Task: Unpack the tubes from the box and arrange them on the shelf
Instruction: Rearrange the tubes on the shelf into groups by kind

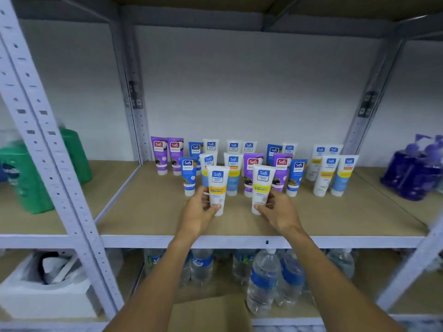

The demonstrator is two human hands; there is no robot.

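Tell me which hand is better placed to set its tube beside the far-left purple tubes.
Left, probably: the left hand holds its tube nearer those purple tubes; the right hand would have to cross it.

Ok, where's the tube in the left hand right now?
Head view, left of centre: the left hand grips the white Vitamin C tube upright in front of the standing tubes, beside the matching tube in the right hand.

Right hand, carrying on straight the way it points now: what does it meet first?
Probably the purple tube in the front row, just behind the white Vitamin C tube that the right hand grips. The gap between them is hard to judge from this view.
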